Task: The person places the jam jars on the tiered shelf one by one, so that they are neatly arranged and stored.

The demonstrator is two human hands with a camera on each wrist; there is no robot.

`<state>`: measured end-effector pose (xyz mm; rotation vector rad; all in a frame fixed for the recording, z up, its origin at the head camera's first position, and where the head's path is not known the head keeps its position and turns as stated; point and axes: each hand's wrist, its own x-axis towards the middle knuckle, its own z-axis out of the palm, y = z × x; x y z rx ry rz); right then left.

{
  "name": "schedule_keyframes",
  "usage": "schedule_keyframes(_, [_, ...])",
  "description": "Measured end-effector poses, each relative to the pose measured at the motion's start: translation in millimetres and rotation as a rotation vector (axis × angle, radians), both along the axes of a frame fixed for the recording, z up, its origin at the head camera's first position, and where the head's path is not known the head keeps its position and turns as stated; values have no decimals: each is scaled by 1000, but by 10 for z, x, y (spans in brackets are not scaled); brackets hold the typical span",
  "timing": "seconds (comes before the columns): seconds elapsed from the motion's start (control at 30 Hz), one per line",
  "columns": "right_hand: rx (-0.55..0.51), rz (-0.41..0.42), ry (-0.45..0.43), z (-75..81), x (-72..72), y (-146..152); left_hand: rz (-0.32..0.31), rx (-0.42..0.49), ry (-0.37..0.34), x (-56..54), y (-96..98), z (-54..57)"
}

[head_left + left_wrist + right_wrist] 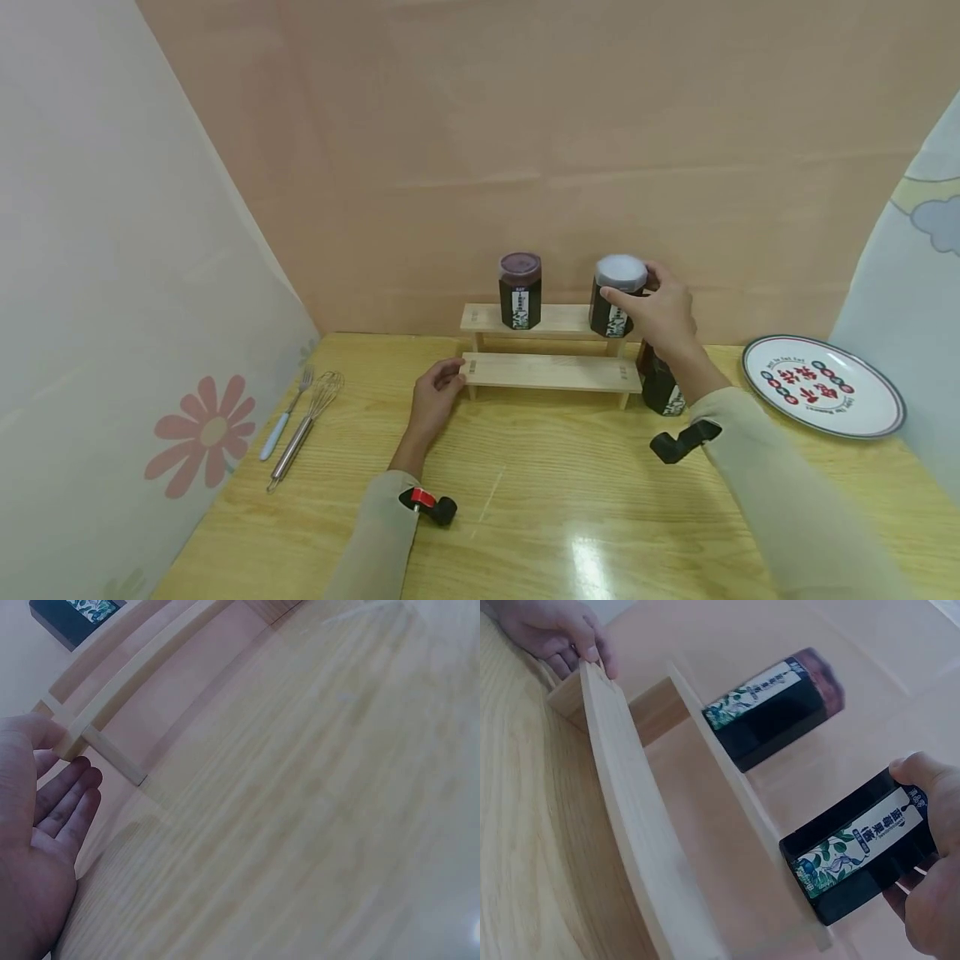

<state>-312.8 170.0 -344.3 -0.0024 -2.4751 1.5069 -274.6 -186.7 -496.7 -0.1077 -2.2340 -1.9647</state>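
Note:
A two-step wooden shelf [551, 371] stands on the table. My left hand [437, 393] grips the left end of its lower board; in the left wrist view the thumb side of the hand [34, 802] meets the board's end [75, 739]. My right hand [663, 312] holds a dark-labelled jar [617, 300] with a whitish lid at the right end of the upper board. In the right wrist view this jar [859, 844] has its base at the board. A similar jar [521, 292] with a purplish top stands on the upper board's left part.
Another dark jar [660, 387] stands on the table right of the shelf, partly hidden by my right arm. Farther right lies an oval white plate [862, 400] with red lettering. A whisk [303, 433] and a blue-handled fork [285, 417] lie at the left.

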Motion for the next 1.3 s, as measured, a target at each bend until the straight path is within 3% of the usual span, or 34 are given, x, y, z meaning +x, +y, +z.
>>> schedule_keyframes(0.43, [-32,7,48,-25,-144,-246,27,2,-10,-35,17,-19])
schedule_keyframes(0.77, [-39,-7,63,-65,-215,-382,-4,10,-25,143,30,213])
schedule_keyframes(1.3, [-26,-20,100,-127,-248,-395,-9,11,-16,129,44,189])
